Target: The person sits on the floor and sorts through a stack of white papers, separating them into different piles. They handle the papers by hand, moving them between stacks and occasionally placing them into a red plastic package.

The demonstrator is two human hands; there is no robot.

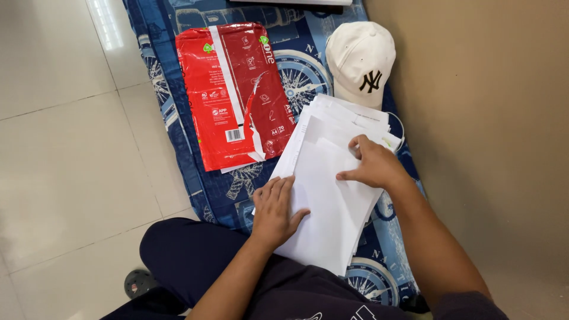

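A loose stack of white paper sheets lies slightly fanned on a blue patterned mat. My left hand rests flat on the stack's near left edge, fingers together and pointing away. My right hand presses on the upper right of the stack, its fingers curled at the edge of the top sheets. Whether a sheet is pinched between those fingers is not clear.
A torn red paper wrapper lies on the mat to the left of the stack. A white cap sits beyond the sheets. A tan wall runs along the right. White floor tiles spread to the left. My dark-trousered knee is near.
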